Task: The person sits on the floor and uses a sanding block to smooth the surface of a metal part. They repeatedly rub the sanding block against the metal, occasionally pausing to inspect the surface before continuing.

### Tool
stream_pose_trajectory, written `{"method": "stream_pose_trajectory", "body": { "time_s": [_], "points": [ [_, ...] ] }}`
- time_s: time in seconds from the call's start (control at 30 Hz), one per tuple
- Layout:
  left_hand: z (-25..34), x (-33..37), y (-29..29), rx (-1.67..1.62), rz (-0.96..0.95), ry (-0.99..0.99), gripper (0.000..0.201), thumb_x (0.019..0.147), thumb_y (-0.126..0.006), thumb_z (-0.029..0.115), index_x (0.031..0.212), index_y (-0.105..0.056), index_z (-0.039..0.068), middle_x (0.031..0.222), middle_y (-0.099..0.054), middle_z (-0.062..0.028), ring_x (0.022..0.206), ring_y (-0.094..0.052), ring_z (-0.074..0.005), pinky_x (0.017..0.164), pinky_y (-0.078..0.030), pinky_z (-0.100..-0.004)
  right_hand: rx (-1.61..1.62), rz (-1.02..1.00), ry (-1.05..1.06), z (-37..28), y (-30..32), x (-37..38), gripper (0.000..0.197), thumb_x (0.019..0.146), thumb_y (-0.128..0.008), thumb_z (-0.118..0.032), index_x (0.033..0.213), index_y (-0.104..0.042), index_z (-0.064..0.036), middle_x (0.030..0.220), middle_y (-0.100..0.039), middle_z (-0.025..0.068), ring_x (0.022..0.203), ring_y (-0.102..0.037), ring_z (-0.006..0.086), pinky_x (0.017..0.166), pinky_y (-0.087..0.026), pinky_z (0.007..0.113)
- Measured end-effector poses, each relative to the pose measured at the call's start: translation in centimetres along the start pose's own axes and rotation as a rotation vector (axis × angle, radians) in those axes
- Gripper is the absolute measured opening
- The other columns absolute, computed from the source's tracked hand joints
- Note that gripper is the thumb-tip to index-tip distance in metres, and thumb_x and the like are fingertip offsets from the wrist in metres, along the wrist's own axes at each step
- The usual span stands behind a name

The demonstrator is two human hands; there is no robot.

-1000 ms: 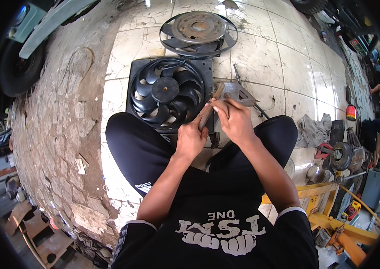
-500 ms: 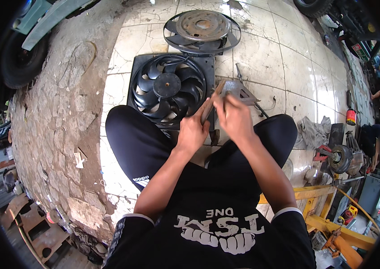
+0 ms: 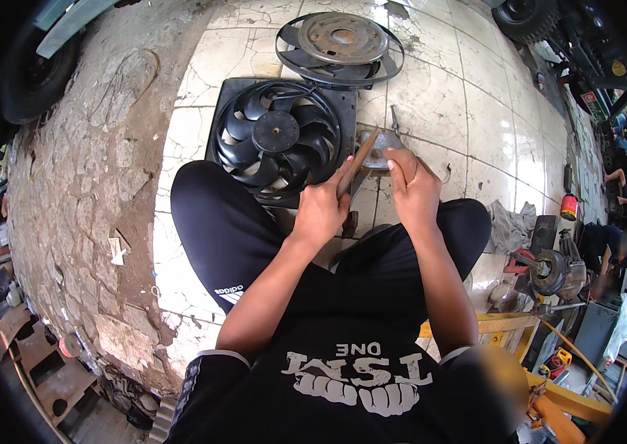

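Note:
My left hand [image 3: 321, 209] is closed round the lower end of a long, narrow brown strip [image 3: 362, 157], which slants up and to the right. Whether it is wood or rusty metal I cannot tell. A grey metal plate [image 3: 377, 150] with a round mark lies beyond the strip's right side. My right hand [image 3: 415, 186] has its fingers curled at the plate's right edge; what they hold is hidden. Left of the strip, a black radiator fan [image 3: 276, 132] in a square shroud lies on the tiles, near my left knee.
Behind the fan, a rusty round metal disc [image 3: 344, 37] rests on another black fan [image 3: 300, 63]. A thin metal tool [image 3: 395, 118] lies past the plate. To the right are a grey rag [image 3: 511, 222], a red can [image 3: 569, 207] and a yellow frame [image 3: 506, 323]. Another person crouches far right.
My right hand has moved right, away from the strip, to the plate's right edge. The left hand keeps its grip on the strip. The whole view has shifted slightly.

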State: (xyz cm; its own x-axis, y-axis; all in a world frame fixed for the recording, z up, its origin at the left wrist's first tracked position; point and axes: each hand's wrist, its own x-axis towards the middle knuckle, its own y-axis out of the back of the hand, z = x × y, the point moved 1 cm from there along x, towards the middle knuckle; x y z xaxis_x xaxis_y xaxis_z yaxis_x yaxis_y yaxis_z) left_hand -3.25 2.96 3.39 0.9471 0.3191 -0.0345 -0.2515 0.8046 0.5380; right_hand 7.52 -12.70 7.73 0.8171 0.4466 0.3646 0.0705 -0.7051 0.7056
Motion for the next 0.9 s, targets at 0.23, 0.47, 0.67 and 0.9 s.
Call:
{"method": "stream_pose_trajectory", "body": {
  "time_s": [0.23, 0.47, 0.67, 0.9],
  "points": [
    [-0.5, 0.0, -0.9, -0.009, 0.029, -0.056, 0.078, 0.084, -0.070, -0.001, 0.158, -0.055, 0.017, 0.080, -0.072, -0.0284, 0.078, -0.074, -0.0456, 0.081, -0.062, -0.0541, -0.067, -0.080, 0.164, -0.5, -1.8, 1.1, 0.018, 0.102, -0.068, -0.008, 0.117, -0.076, -0.0072, 0.094, -0.075, 0.0124, 0.083, -0.074, 0.0345, 0.072, -0.061, 0.044],
    [-0.6, 0.2, -0.4, 0.033, 0.021, -0.013, 0.074, 0.083, -0.070, 0.000, 0.155, -0.058, 0.013, 0.080, -0.070, -0.0294, 0.076, -0.075, -0.0431, 0.077, -0.062, -0.0502, -0.069, -0.139, 0.303, -1.0, -2.4, 0.1, 0.018, 0.104, -0.067, -0.013, 0.117, -0.078, -0.0055, 0.088, -0.067, 0.0145, 0.074, -0.070, 0.0336, 0.063, -0.057, 0.043],
    [0.1, -0.5, 0.1, 0.025, -0.018, 0.002, 0.075, 0.083, -0.072, -0.002, 0.155, -0.057, 0.013, 0.083, -0.072, -0.0298, 0.082, -0.073, -0.0472, 0.082, -0.061, -0.0550, -0.044, -0.111, 0.444, 0.3, -2.4, 0.1, 0.019, 0.106, -0.065, -0.013, 0.115, -0.078, -0.0034, 0.087, -0.068, 0.0143, 0.070, -0.069, 0.0323, 0.063, -0.058, 0.043],
    [-0.2, 0.2, -0.1, -0.019, 0.005, -0.017, 0.076, 0.082, -0.069, -0.003, 0.155, -0.057, 0.014, 0.083, -0.071, -0.0314, 0.081, -0.072, -0.0481, 0.083, -0.062, -0.0545, -0.106, -0.210, 0.416, 1.0, -1.5, 0.8, 0.022, 0.103, -0.066, -0.010, 0.122, -0.076, -0.0054, 0.087, -0.071, 0.0119, 0.074, -0.072, 0.0285, 0.064, -0.061, 0.039]
  ]
}}
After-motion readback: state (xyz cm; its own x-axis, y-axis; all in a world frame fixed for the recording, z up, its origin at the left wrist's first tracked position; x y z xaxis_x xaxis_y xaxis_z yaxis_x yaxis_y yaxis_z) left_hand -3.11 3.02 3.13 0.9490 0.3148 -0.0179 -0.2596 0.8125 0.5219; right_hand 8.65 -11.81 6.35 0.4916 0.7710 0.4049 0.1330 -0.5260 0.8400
